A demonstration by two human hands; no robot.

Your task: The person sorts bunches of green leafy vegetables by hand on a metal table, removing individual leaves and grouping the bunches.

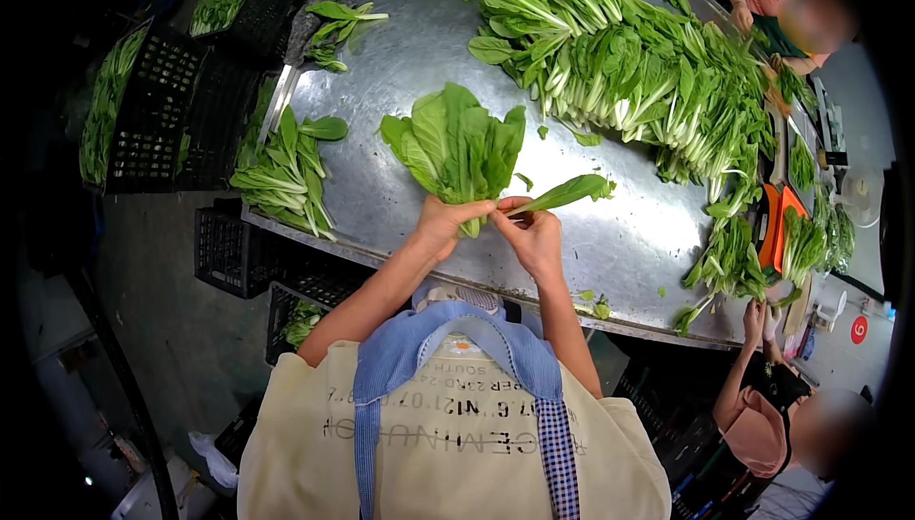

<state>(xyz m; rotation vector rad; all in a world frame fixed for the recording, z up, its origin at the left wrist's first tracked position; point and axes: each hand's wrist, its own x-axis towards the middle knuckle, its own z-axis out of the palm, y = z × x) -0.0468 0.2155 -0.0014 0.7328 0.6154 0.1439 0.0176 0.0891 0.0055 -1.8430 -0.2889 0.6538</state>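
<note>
My left hand [447,225] is closed around the base of a bunch of leafy greens [465,145], its leaves fanned out away from me over the metal table [400,55]. Beside it, my right hand [532,234] pinches the stalk of a single green leaf [568,193] that points to the right. The fingertips of both hands nearly meet at the bunch's stems. A smaller pile of greens [286,180] lies at the table's left edge. Across the far right side spreads a large heap of greens [629,77] with pale stems.
Black plastic crates [154,112] of greens stand at the left, with another black crate [229,252] below the table edge. A grey cloth [325,5] lies at the upper left corner. Orange-edged scales or trays [779,223] are at the right, near two co-workers [761,423].
</note>
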